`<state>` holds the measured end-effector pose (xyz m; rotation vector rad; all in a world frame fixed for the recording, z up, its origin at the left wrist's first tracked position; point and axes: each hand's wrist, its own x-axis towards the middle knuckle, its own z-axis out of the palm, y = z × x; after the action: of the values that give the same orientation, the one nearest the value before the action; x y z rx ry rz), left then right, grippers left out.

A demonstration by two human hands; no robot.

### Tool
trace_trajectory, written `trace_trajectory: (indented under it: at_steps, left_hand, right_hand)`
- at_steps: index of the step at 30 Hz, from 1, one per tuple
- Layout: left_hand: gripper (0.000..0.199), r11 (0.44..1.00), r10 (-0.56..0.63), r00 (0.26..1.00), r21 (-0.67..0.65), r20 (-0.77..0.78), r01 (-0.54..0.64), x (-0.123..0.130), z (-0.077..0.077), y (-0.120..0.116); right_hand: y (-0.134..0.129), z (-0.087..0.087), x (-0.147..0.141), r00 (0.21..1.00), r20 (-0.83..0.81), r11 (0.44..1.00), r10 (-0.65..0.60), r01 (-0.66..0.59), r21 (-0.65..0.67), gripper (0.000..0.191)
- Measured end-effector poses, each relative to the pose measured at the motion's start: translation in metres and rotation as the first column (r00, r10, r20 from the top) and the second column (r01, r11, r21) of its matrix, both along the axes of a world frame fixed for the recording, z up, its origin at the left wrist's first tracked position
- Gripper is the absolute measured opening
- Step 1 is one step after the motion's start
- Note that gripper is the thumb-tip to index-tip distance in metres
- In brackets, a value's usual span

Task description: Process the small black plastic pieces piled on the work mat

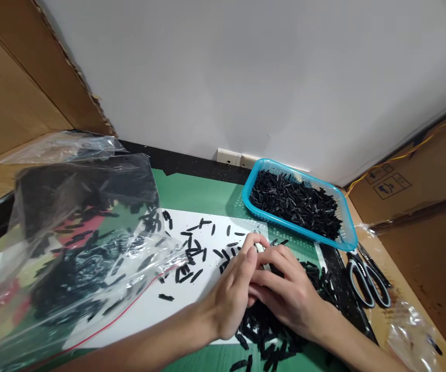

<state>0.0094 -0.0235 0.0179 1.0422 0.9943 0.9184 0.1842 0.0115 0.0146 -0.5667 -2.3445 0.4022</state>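
My left hand (235, 289) and my right hand (290, 289) meet above a pile of small black strips (264, 328). The fingers of both are bent together around a small whitish thing (260, 249), mostly covered by them. More black strips (195, 253) lie scattered on a white sheet (140, 325) to the left of my hands. Behind and to the right, a blue basket (249, 191) holds a heap of similar black strips (296, 201).
A clear zip bag (91, 253) with black strips inside covers the left side of the green surface (195, 194). Scissors (368, 279) lie at the right, near a crumpled plastic bag (412, 336). Cardboard (17, 67) stands at the left; a white wall (254, 77) rises behind.
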Motion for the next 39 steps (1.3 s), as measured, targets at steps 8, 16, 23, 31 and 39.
trace_trajectory:
  at_steps: [8, 16, 23, 31, 39]
  left_hand:
    - [0.055, 0.983, -0.007, 1.0, 0.182, 0.011, 0.005, 0.003, -0.002, 0.002]
    - [0.045, 0.982, 0.009, 1.0, 0.189, -0.029, -0.004, 0.001, 0.0, 0.006]
    - [0.045, 0.996, 0.075, 0.995, 0.041, 0.059, -0.078, 0.002, -0.003, 0.01]
    - [0.041, 0.994, 0.037, 0.999, 0.106, -0.011, -0.035, -0.002, 0.001, 0.012]
    - [0.037, 0.987, 0.095, 0.995, 0.131, -0.023, -0.091, 0.0, -0.002, 0.011]
  right_hand:
    - [-0.012, 0.003, -0.006, 0.999, -0.031, 0.986, -0.035, 0.029, -0.167, 0.013]
    - [-0.022, 0.0, -0.012, 0.985, -0.061, 0.969, -0.158, 0.143, -0.202, 0.013]
    - [-0.005, 0.01, -0.004, 0.927, -0.299, 0.832, -0.227, 0.026, -0.554, 0.007]
    - [0.017, 0.009, 0.002, 0.82, -0.427, 0.631, -0.381, -0.107, -0.769, 0.014]
    - [0.021, 0.006, 0.001, 0.85, -0.327, 0.507, -0.413, -0.084, -0.858, 0.034]
